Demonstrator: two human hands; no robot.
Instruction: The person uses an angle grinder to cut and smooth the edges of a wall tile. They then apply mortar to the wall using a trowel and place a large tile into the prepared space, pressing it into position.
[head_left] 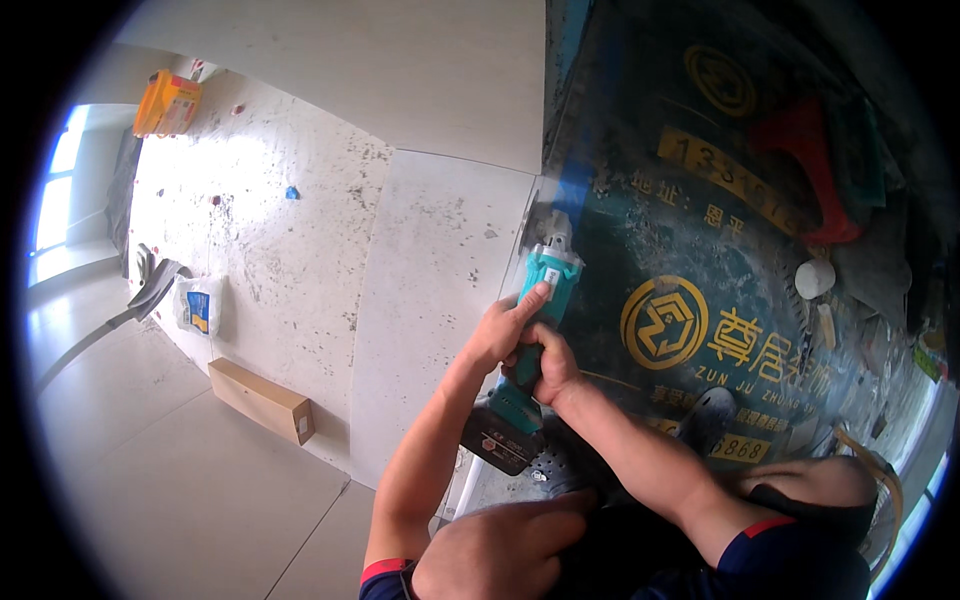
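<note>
Both my hands grip a teal cordless angle grinder [552,280], with a black battery [500,440] at its near end. Around the front of its body, close behind the metal head, is my left hand [507,328], thumb laid along the top. My right hand [548,368] wraps the handle just behind it. The grinder's head meets the edge of a pale tile panel [450,250], next to a strip of blue tape [574,185]. The disc is blurred, and dust hides where it touches the edge.
A dark green printed sheet [600,330] covers the floor to the right, with a red-handled tool [815,180] on it. Leftward lie a long cardboard box [262,400], a white plastic bag [200,306] and a yellow box [168,103]. My knees are close behind the grinder.
</note>
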